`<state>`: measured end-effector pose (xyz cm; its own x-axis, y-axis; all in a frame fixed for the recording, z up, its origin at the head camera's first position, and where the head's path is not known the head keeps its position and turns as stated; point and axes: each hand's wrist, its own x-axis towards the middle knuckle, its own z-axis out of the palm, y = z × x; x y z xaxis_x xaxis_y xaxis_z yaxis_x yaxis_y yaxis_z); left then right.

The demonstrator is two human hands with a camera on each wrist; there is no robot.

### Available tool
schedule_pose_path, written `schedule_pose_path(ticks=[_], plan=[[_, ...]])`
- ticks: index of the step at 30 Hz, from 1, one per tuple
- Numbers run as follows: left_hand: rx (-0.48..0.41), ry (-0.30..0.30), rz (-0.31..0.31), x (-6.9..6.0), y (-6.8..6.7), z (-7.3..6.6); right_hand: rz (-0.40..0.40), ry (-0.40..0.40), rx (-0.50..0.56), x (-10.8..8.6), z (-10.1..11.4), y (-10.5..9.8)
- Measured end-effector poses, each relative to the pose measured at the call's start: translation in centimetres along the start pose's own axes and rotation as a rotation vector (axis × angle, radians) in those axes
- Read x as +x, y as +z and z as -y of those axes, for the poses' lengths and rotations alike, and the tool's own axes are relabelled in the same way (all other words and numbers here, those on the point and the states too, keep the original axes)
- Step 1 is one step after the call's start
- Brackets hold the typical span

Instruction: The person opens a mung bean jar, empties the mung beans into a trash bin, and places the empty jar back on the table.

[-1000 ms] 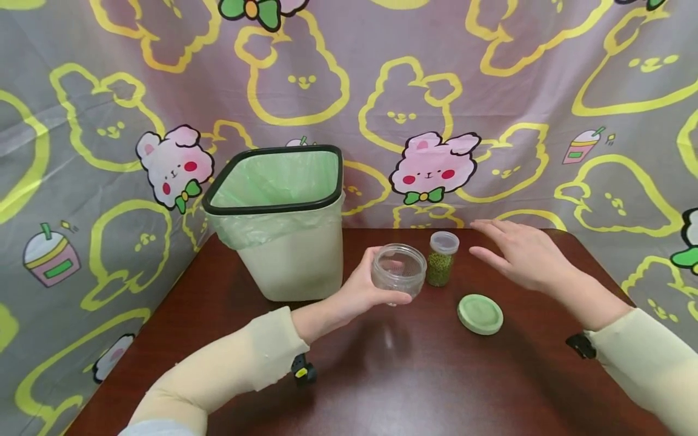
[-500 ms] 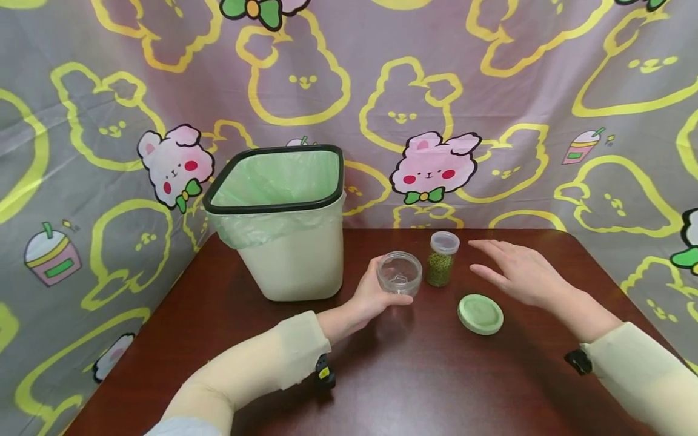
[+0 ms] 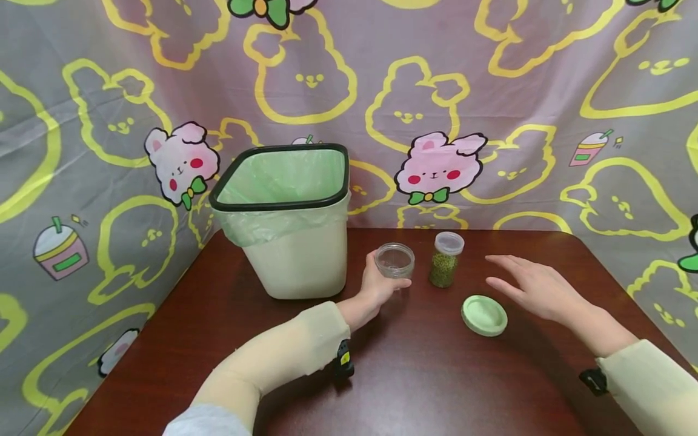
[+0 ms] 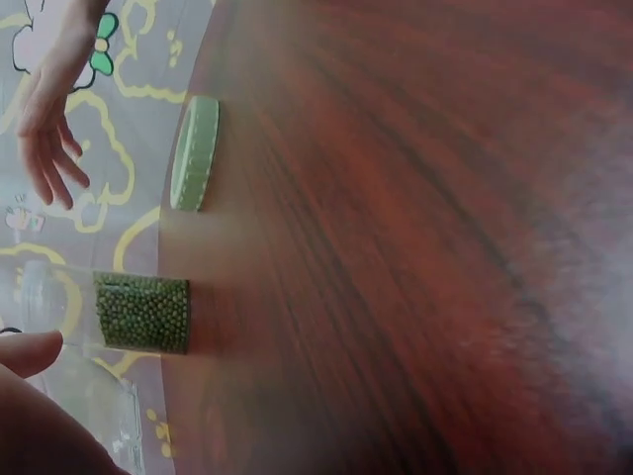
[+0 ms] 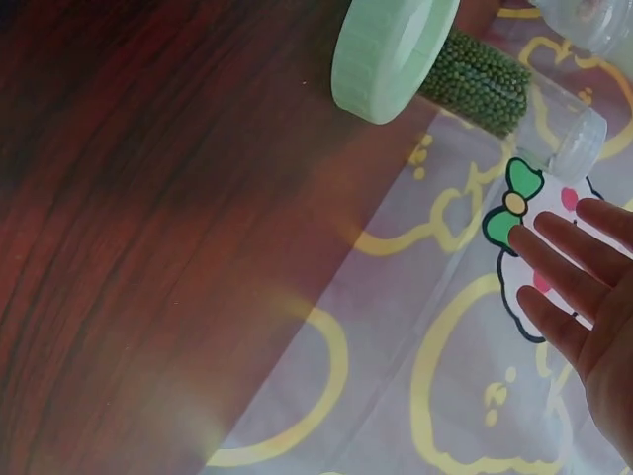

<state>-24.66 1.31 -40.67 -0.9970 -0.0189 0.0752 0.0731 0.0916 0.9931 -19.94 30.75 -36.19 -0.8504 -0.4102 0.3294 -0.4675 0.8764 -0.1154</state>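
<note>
The left hand [image 3: 376, 283] grips a clear, open-topped jar [image 3: 395, 260] around its side, left of a capped bottle [image 3: 444, 266] holding green beans. In the left wrist view the bottle of beans [image 4: 143, 313] shows beside the thumb. The right hand [image 3: 540, 287] is raised over the table's right side, fingers extended, touching nothing. A round green lid [image 3: 484, 315] lies below and left of it. In the right wrist view the hand [image 5: 593, 297] has its fingers spread, near the green lid [image 5: 381, 69] and the bottle.
A pale bin [image 3: 305, 260] with a black rim and a green liner stands at the back left of the dark wooden table [image 3: 436, 381]. Behind and at the sides hangs a grey cloth [image 3: 338, 36] with cartoon figures.
The left hand has moved the clear jar away from the body, toward the table's back. The right hand has lowered a little. The head view has shifted slightly.
</note>
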Motion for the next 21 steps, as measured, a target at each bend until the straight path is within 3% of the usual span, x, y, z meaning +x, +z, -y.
schedule_pose_path(ticks=[8, 15, 21], plan=[[-0.006, -0.03, -0.106, 1.3, 1.1, 0.8, 0.02, 0.017, 0.009, -0.4, -0.5, 0.1], [-0.093, -0.082, -0.187, 1.9, 1.6, 1.4, 0.001, 0.012, 0.015, -0.6, -0.8, 0.3], [-0.048, -0.074, -0.226, 2.1, 2.0, 2.1, 0.011, 0.025, 0.016, -0.6, -0.8, 0.3]])
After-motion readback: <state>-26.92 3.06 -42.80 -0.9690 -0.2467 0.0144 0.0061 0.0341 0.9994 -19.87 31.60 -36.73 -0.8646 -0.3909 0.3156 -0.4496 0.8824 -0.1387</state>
